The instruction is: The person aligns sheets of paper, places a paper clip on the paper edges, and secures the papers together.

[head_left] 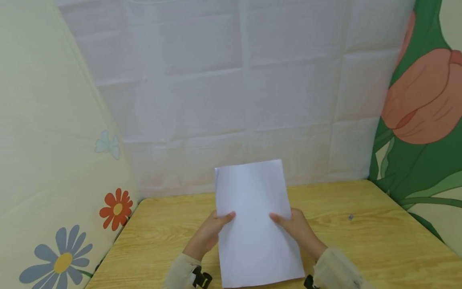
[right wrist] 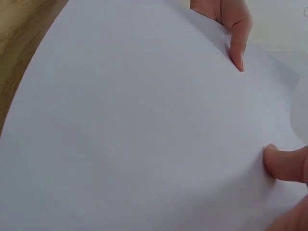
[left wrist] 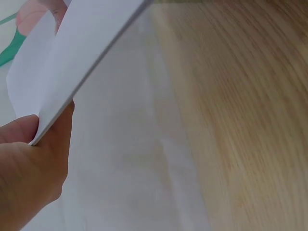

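A white stack of paper (head_left: 254, 241) is held up above the table, tilted and slightly bowed. My left hand (head_left: 211, 230) grips its left edge, thumb on the front face and fingers behind. On the opposite edge my right hand (head_left: 299, 230) pinches it the same way. In the left wrist view the paper (left wrist: 82, 53) shows a thin edge between the thumb and fingers of the left hand (left wrist: 36, 163). The right wrist view has the blank face of the paper (right wrist: 134, 115), with the right thumb (right wrist: 286, 163) pressed on it. The fingers behind the paper are mostly hidden.
Beneath the hands is a wood-grain table (head_left: 361, 249). A tiny shiny bit (head_left: 350, 217) lies on its right side. A creased white cloth (head_left: 234, 100) hangs behind, with flower-printed sheets on the left (head_left: 47, 160) and right (head_left: 426, 168).
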Action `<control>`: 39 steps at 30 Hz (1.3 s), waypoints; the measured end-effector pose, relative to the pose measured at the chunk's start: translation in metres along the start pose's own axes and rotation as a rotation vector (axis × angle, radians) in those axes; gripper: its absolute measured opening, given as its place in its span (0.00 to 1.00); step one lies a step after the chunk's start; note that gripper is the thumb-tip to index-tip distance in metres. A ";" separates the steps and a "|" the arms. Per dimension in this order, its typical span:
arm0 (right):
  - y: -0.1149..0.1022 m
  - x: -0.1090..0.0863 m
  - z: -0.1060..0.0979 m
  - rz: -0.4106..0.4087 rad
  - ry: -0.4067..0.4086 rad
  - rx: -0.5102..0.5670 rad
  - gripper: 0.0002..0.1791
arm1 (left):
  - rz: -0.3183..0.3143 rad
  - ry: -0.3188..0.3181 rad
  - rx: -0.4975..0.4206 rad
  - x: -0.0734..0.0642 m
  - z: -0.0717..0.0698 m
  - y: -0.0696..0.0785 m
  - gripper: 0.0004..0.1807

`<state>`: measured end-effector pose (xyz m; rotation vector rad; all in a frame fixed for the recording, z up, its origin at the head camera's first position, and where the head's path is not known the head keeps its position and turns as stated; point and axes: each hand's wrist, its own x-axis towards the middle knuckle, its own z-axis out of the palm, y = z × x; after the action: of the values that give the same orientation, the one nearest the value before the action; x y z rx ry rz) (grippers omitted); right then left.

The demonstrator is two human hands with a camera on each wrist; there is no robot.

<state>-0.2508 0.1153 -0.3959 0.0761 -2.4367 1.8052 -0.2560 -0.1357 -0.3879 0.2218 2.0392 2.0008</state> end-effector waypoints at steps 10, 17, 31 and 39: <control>0.004 -0.006 0.000 0.060 -0.018 0.052 0.26 | 0.006 0.004 0.001 0.000 -0.002 -0.005 0.33; 0.009 -0.009 -0.002 0.057 -0.028 0.067 0.25 | 0.148 0.018 0.068 -0.002 -0.012 0.006 0.30; 0.019 -0.018 -0.017 0.031 -0.121 0.126 0.26 | 0.252 0.354 0.125 -0.002 -0.006 0.025 0.15; 0.022 -0.026 -0.027 0.034 -0.223 0.158 0.30 | 0.315 0.428 0.159 0.002 -0.006 0.022 0.11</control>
<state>-0.2261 0.1465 -0.4116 0.2649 -2.4437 2.1061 -0.2616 -0.1398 -0.3659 0.1655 2.5719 2.2218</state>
